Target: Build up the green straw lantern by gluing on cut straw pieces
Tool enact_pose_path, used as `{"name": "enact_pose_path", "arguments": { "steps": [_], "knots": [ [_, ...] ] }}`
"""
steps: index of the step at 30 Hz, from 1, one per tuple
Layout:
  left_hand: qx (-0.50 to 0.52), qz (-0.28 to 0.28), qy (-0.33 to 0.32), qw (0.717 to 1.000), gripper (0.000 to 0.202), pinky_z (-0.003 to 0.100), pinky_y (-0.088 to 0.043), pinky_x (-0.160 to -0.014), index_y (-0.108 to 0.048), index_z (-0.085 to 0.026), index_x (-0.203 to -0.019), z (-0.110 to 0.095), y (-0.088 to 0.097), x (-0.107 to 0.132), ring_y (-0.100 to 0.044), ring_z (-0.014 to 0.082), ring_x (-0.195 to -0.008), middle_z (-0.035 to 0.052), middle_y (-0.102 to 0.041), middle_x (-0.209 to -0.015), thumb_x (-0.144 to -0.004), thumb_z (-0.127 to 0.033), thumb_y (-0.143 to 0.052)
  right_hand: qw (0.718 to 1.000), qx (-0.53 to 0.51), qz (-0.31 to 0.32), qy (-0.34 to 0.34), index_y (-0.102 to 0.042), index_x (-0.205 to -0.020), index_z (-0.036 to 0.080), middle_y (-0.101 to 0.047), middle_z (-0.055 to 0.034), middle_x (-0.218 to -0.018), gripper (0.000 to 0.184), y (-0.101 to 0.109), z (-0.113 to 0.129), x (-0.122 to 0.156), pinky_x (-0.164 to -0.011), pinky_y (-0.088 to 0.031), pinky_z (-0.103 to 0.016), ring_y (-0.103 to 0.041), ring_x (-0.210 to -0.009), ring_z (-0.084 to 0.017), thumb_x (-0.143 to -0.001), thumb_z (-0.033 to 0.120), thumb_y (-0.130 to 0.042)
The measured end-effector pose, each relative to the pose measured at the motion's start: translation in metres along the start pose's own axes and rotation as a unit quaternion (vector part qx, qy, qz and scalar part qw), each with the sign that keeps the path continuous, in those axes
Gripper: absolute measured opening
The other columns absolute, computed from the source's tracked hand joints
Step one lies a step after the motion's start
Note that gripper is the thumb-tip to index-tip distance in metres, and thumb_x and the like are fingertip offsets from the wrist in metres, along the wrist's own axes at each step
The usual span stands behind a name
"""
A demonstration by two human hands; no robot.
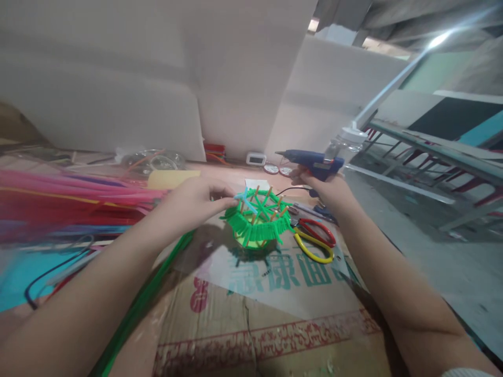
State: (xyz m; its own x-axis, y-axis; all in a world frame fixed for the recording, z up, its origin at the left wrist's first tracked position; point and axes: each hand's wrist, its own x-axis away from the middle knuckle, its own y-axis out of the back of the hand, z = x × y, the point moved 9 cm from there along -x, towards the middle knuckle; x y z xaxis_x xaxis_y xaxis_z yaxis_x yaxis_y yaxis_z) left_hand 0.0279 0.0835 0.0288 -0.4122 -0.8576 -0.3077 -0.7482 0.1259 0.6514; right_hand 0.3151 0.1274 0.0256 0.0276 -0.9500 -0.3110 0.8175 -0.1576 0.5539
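Observation:
A small green basket-like craft [257,220] of pipe cleaners and wooden sticks stands on a flattened cardboard box [251,314]. My left hand [192,201] pinches a light-blue pipe cleaner piece [242,198] at the craft's upper left rim, fingers closed. Behind and to the right of the craft, my right hand [328,186] grips a blue hot glue gun [310,159] with its nozzle pointing left.
A heap of pink, red and purple pipe cleaners [66,201] lies at the left. Long green pipe cleaners [145,298] run along the cardboard's left side. Red and yellow scissors [316,241] lie right of the craft. Glass dishes [155,161] and a small white clock [256,158] stand by the back wall.

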Motion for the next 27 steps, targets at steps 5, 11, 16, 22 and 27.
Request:
{"name": "enact_pose_path", "arguments": {
  "steps": [5,11,16,22,27],
  "knots": [
    [0.013,0.018,-0.006,1.000,0.021,0.027,-0.045,-0.064,-0.081,-0.026,-0.079,-0.001,-0.006,0.000,-0.068,0.0199,-0.073,0.0018,-0.078,-0.079,-0.084,-0.042,-0.068,0.997,-0.061,-0.006,0.037,-0.071,-0.096,0.020,-0.077,-0.0051,-0.090,0.020,0.005,0.030,0.031,-0.080,-0.059,-0.036,-0.074,-0.083,-0.022,-0.084,0.037,-0.073],
    [0.010,0.045,-0.011,0.999,0.023,0.026,-0.042,-0.060,-0.080,-0.022,-0.084,-0.006,-0.016,0.001,-0.065,0.0155,-0.068,-0.0010,-0.075,-0.074,-0.088,-0.040,-0.065,0.998,-0.057,0.004,0.023,-0.074,-0.088,0.020,-0.077,-0.0037,-0.085,0.024,0.006,0.034,0.047,-0.083,-0.059,-0.038,-0.074,-0.082,-0.023,-0.078,0.042,-0.079],
    [0.027,0.034,-0.059,0.997,0.022,0.026,-0.045,-0.066,-0.078,-0.020,-0.082,-0.010,-0.022,-0.003,-0.063,0.0142,-0.071,-0.0004,-0.073,-0.075,-0.089,-0.036,-0.065,0.998,-0.052,0.037,0.025,-0.075,-0.087,0.023,-0.077,-0.0036,-0.086,0.020,0.003,0.038,0.050,-0.082,-0.058,-0.038,-0.073,-0.083,-0.023,-0.079,0.041,-0.077],
    [0.042,-0.025,-0.002,0.999,0.020,0.025,-0.047,-0.067,-0.080,-0.021,-0.084,0.008,-0.014,-0.003,-0.067,0.0154,-0.075,-0.0002,-0.078,-0.083,-0.088,-0.037,-0.067,0.998,0.007,0.055,0.038,-0.073,-0.078,0.023,-0.077,-0.0043,-0.081,0.030,0.009,0.042,0.053,-0.082,-0.058,-0.040,-0.073,-0.081,-0.025,-0.081,0.053,-0.072],
    [-0.008,-0.012,0.008,1.000,0.022,0.025,-0.043,-0.060,-0.079,-0.021,-0.079,0.000,-0.017,0.002,-0.065,0.0162,-0.069,-0.0002,-0.076,-0.075,-0.086,-0.037,-0.066,0.996,0.035,0.081,0.033,-0.078,-0.080,0.025,-0.079,-0.0051,-0.082,0.040,0.010,0.039,0.060,-0.080,-0.061,-0.043,-0.075,-0.082,-0.029,-0.073,0.064,-0.074]
  ]
}}
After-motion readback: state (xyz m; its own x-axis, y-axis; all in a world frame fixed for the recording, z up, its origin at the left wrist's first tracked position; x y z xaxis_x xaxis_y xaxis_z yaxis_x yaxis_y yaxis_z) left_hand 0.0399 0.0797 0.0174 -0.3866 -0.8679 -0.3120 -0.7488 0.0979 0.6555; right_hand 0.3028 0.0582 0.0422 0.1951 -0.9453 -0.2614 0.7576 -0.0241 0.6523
